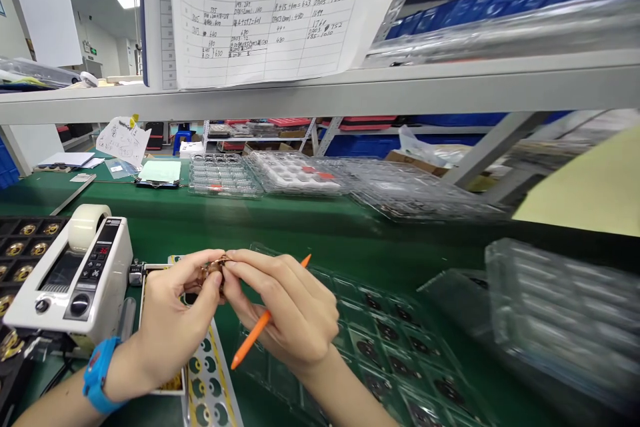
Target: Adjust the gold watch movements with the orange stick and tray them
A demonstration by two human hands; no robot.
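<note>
A small copper-coloured metal part is pinched between the fingertips of both hands, mostly covered by them. My left hand, with a blue band at its wrist, grips it from the left by thumb and forefinger. From the right, my right hand closes its fingertips on the same part. An orange pointed stick also runs through my right hand, tips sticking out above and below. Beneath the hands lies a strip with yellow edges and round cut-outs, beside a shallow white-edged tray.
A white tape dispenser stands at left, next to a black tray of gold rings. Clear trays with dark parts lie at right, near stacked clear trays. More trays line the back below a shelf beam with a handwritten sheet.
</note>
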